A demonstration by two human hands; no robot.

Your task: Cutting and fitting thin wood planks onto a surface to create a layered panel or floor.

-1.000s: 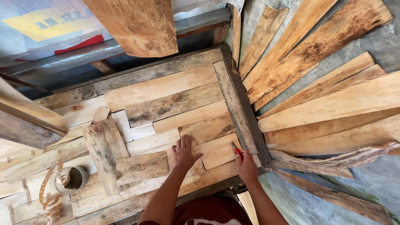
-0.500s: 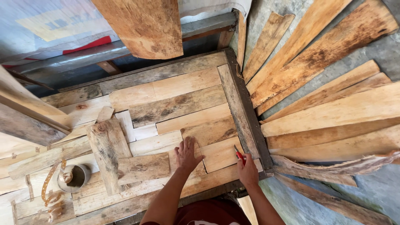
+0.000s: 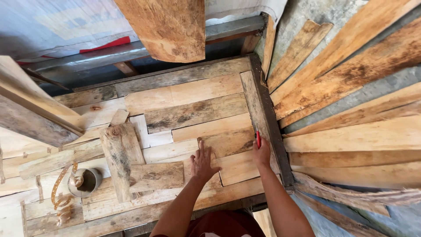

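A red pencil (image 3: pixel 258 139) is pinched in the right hand (image 3: pixel 262 153), its tip by the upright edge board (image 3: pixel 256 109); the left hand (image 3: pixel 203 163) lies flat with fingers spread on a short plank (image 3: pixel 234 166). That plank could shift if pressure eases (skewing any mark). The patchwork wooden surface (image 3: pixel 175 101) also carries a small tin (image 3: pixel 84 181); loose planks (image 3: pixel 351 87) fan out right.

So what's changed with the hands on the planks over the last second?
Little. The right hand with the red pencil has edged up along the dark side board. The left hand stays flat on the pale plank, and the small tin is where it was.
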